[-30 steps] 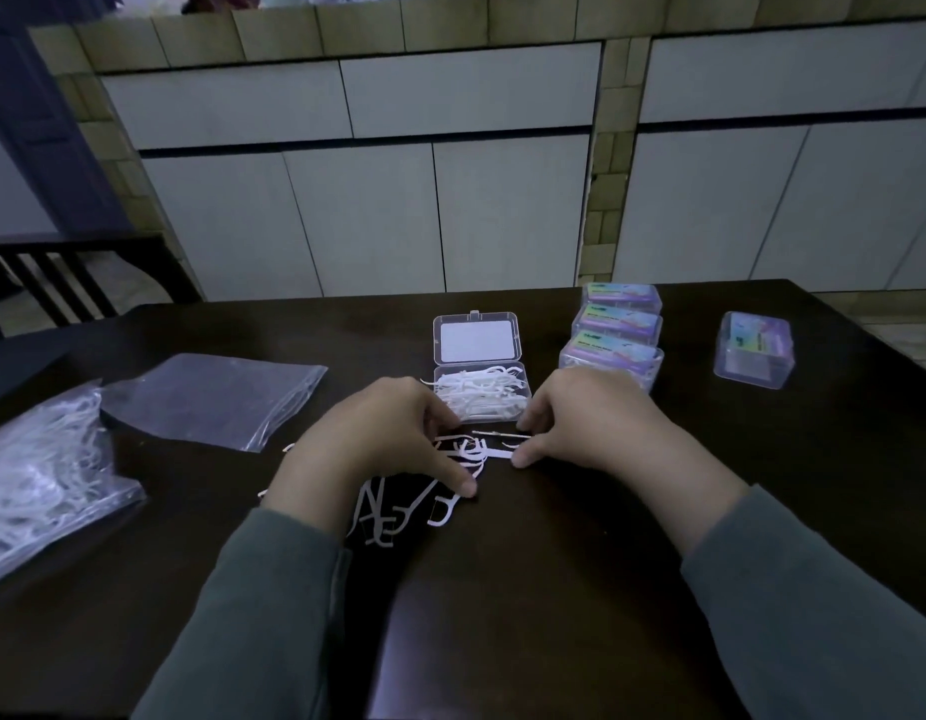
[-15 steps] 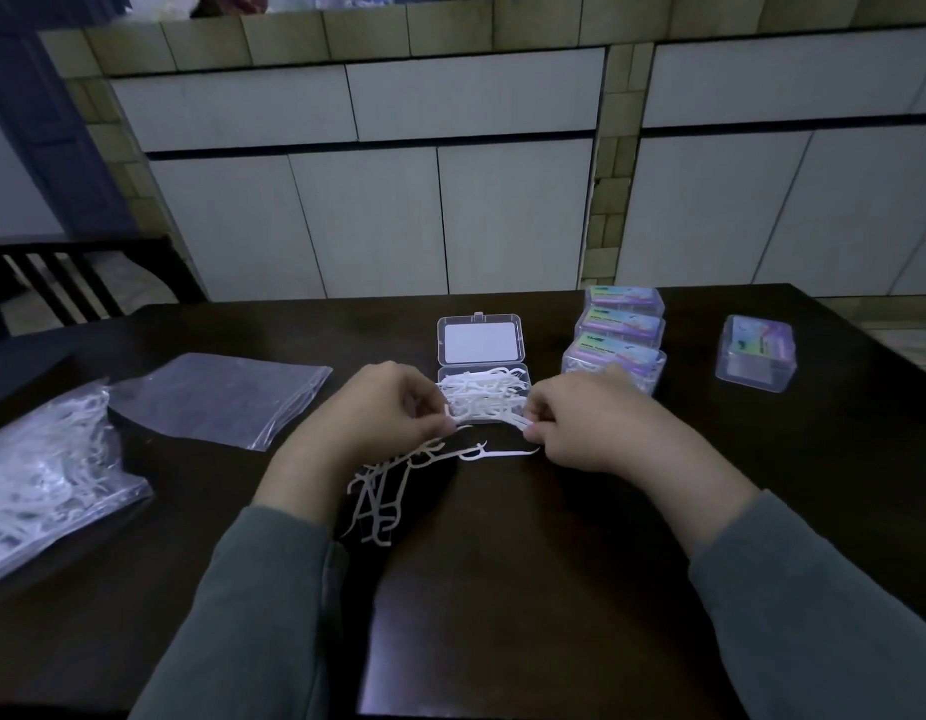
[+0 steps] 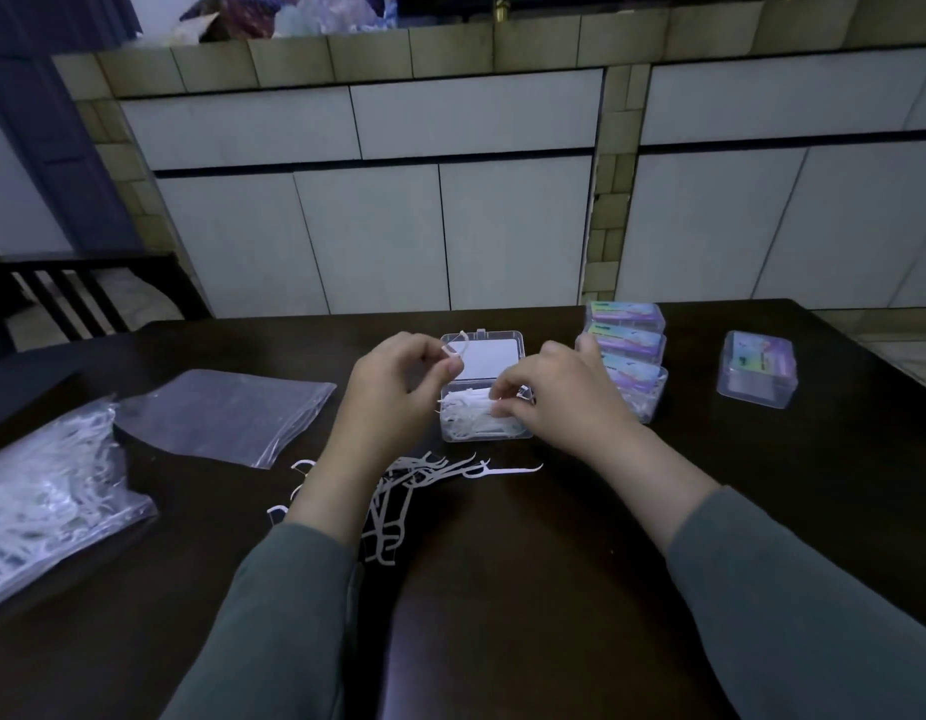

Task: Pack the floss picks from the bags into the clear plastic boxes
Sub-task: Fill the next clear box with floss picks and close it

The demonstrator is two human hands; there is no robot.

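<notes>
right hand (image 3: 564, 392) now over open box (image 3: 484, 402)

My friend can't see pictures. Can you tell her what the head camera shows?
A person's right hand presses white floss picks into an open clear box on a dark table, while the left hand pinches one pick above it. Loose picks lie nearby, bags left, closed boxes right.

dark wooden table (image 3: 502, 641), white cabinet doors (image 3: 512, 236), dim light
</notes>
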